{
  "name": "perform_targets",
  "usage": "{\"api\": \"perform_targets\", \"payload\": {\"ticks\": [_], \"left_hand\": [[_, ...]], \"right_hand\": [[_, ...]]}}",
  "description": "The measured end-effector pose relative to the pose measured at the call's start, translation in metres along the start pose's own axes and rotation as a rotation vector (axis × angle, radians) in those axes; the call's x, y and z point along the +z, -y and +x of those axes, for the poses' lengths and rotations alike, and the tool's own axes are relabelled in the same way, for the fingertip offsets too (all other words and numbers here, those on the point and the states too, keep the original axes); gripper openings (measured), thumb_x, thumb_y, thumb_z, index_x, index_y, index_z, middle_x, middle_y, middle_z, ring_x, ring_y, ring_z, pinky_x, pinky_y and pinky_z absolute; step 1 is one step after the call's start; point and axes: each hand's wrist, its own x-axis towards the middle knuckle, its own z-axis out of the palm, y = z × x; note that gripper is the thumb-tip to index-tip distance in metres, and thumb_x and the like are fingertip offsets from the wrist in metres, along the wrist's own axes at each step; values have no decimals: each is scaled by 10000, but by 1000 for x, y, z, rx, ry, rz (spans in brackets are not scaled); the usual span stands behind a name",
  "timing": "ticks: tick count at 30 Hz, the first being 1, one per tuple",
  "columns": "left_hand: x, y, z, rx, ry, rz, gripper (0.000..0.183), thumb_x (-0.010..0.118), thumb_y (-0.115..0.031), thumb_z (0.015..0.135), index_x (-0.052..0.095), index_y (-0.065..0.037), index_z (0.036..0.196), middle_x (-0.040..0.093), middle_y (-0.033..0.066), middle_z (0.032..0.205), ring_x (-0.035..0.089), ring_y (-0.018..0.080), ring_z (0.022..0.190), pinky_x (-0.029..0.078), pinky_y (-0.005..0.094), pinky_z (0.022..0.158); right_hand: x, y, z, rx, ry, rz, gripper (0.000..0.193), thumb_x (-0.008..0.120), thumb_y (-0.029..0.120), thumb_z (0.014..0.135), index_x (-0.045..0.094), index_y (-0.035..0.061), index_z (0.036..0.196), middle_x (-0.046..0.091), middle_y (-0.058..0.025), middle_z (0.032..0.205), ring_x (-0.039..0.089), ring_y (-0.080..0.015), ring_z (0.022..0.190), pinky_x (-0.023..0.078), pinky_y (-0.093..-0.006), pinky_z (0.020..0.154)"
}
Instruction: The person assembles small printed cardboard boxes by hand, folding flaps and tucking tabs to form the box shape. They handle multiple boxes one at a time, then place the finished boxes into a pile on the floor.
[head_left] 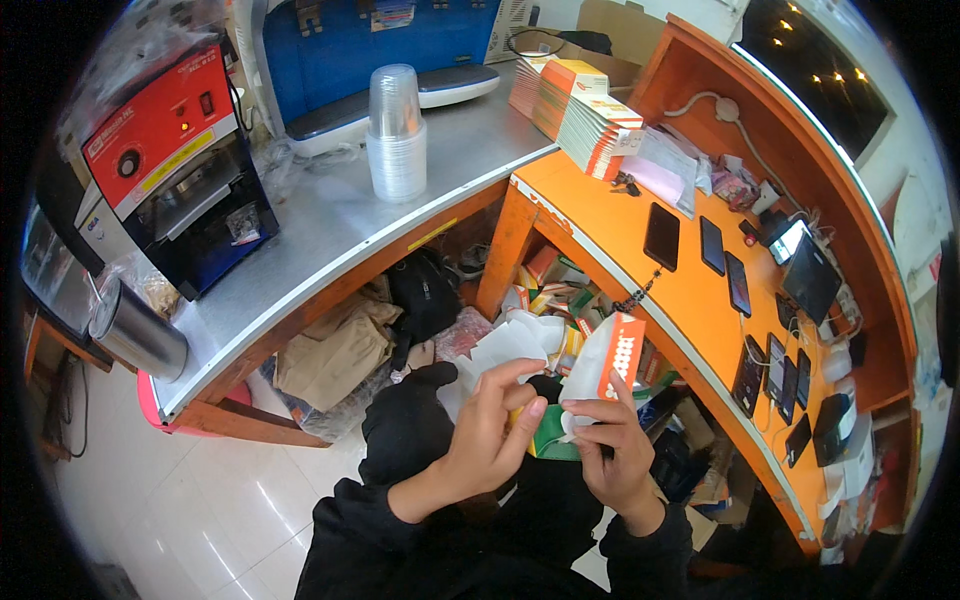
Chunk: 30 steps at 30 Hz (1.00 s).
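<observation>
A metal jug is standing by the front left corner of the metal bench, so a bump could be sending it down to the floor. Tall clear cups are standing near the front edge, and a knock could be tipping the stack. The left hand is bending beside the paper box, thumb and pointing finger a bit apart; I cannot tell if it is pinching anything. The box is sitting up between both hands, with no table under it. The right hand is pinching it; squeezing hard could be creasing the paper, and a loose hold could be dropping it. Dark beads are lying at the near edge of the orange table, where a sleeve could be catching them.
</observation>
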Motion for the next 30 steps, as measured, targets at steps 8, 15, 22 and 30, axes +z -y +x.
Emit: {"api": "perform_targets", "payload": {"ticks": [8, 15, 22, 30], "left_hand": [[-17, -3, -3, -40, 18, 182, 127, 640, -156, 824, 633, -51, 895, 631, 45, 832, 533, 176, 807, 353, 289, 792], [-16, -9, -3, -66, 27, 101, 111, 669, -113, 793, 665, -49, 885, 645, 54, 798, 561, 164, 751, 353, 284, 777], [-16, -10, -3, -2, 55, 130, 113, 683, -100, 778, 670, -51, 879, 652, 60, 784, 582, 168, 724, 358, 284, 763], [-13, -17, -5, 102, 83, 196, 93, 691, -85, 764, 671, -62, 852, 655, 49, 784, 595, 170, 726, 363, 285, 761]], "right_hand": [[9, -6, -2, 12, -11, -63, 198, 618, -5, 794, 479, 88, 900, 644, -90, 964, 626, -223, 911, 298, -533, 1018], [8, -1, 0, 25, 55, -88, 161, 604, 49, 825, 468, 101, 892, 651, -89, 970, 625, -222, 921, 256, -531, 1040], [-1, 6, -3, 49, 153, -65, 146, 619, 44, 792, 503, 75, 876, 624, -84, 1092, 604, -216, 1004, 169, -526, 1075], [-2, 8, -2, 101, 166, -40, 108, 594, 47, 816, 521, 65, 895, 645, -80, 1030, 613, -205, 963, 128, -530, 1084]]}}
